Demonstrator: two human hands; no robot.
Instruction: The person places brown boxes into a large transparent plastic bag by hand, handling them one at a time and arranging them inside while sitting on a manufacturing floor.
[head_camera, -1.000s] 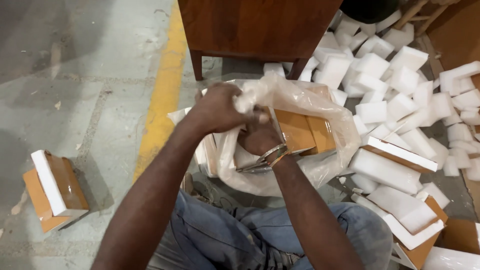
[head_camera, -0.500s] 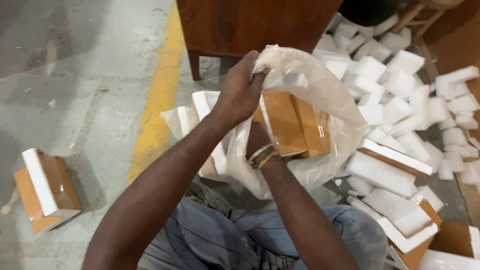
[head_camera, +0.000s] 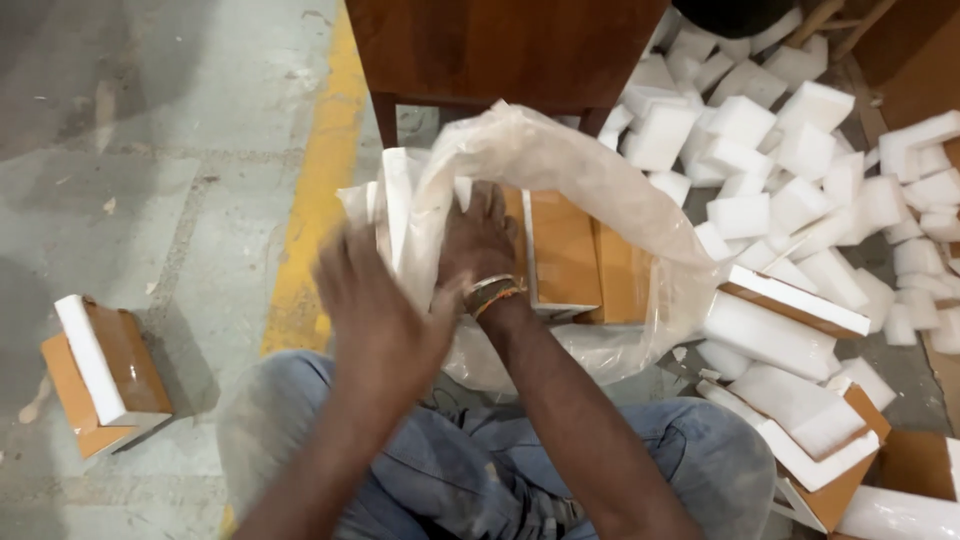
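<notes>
Clear plastic bag (head_camera: 560, 180) now lies slack: the left hand (head_camera: 385, 315) has let go of its mouth and hovers blurred, fingers loose, just short of it. The right hand (head_camera: 480, 240) stays inside, fingers spread flat beside the brown blocks (head_camera: 565, 250).

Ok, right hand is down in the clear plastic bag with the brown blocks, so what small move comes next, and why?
Probably draw the bag's mouth wider with the left hand. That hand is at the near edge of the clear plastic bag, and the film drapes over the right hand, which rests inside against the brown blocks. A wider mouth would likely free the blocks.
</notes>
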